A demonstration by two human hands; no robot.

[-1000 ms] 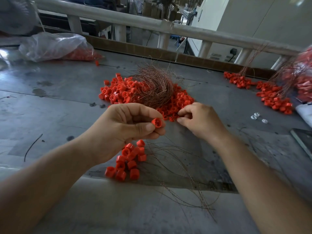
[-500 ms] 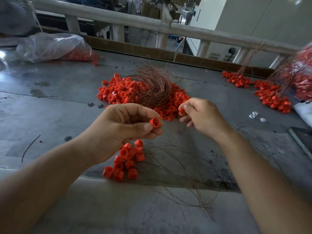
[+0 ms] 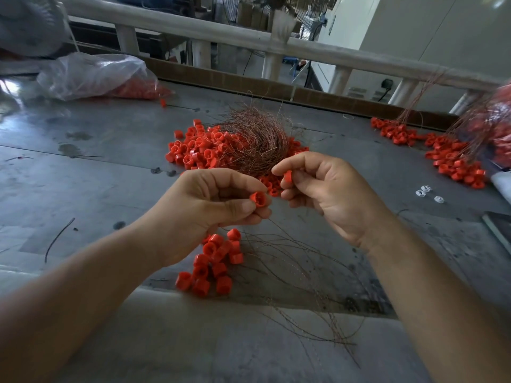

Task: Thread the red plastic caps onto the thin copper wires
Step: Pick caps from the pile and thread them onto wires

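Has lifted a second red cap (image 3: pixel 287 176), pinched in the right hand (image 3: pixel 326 194), off the cap pile (image 3: pixel 199 150) to just beside the cap (image 3: pixel 258 199) pinched in the left hand (image 3: pixel 204 211), above the trailing copper wires (image 3: pixel 293 255), judged ready for threading

Pinches one red cap (image 3: pixel 257 199) in the left hand (image 3: pixel 204 214), holds a second cap (image 3: pixel 287 176) in the right hand (image 3: pixel 329 194), above loose copper wires (image 3: pixel 279 246) on the table (image 3: pixel 96 175).
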